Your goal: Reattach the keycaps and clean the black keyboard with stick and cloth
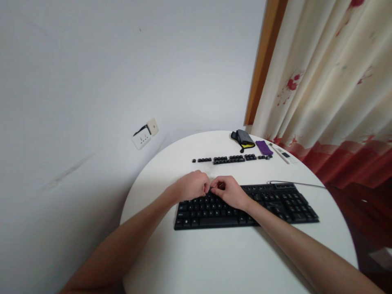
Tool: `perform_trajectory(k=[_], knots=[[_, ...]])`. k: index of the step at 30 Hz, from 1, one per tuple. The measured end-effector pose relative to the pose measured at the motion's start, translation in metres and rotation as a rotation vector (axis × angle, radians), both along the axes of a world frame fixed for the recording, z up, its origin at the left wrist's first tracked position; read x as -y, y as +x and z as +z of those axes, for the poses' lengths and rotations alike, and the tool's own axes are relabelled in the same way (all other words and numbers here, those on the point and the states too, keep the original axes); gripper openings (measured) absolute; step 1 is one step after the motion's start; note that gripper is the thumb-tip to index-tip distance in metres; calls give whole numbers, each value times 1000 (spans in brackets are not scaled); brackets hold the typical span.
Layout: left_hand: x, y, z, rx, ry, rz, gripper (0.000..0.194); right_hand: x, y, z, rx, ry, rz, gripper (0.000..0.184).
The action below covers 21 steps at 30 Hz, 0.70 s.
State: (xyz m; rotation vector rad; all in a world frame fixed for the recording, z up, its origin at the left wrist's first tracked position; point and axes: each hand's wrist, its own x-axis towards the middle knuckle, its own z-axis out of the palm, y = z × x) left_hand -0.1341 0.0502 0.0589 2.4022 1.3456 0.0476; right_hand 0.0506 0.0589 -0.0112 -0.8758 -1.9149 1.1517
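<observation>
A black computer keyboard (223, 221) lies flat across the white round table. Above its upper left part, my left hand (193, 184) is closed, fingers curled in; whatever they grip is hidden. Right beside it, my right hand (229, 191) is closed in a pinch over the keyboard's top rows, thumb and forefinger together. Anything between those fingertips is too small to make out. The two hands almost touch. Behind them, loose black keycaps (229, 160) stand in short rows on the table, with a single keycap (194, 161) at the left end.
At the back of the table (183, 253) lie a grey and black pouch (245, 138) with yellow edging, a purple cloth (264, 148) and a thin white stick (280, 154). The keyboard's cable (306, 185) runs off to the right. A wall socket (141, 138) is at left, a curtain (330, 81) at right.
</observation>
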Motion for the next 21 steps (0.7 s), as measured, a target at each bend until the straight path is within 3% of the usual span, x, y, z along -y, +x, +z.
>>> perform_trajectory(k=[5, 21], knots=[[-3, -2, -1, 35, -67, -26, 16, 0, 0, -2, 6, 14, -1, 7], [-4, 0, 0, 4, -40, -64, 18, -3, 1, -3, -39, -26, 7, 5]])
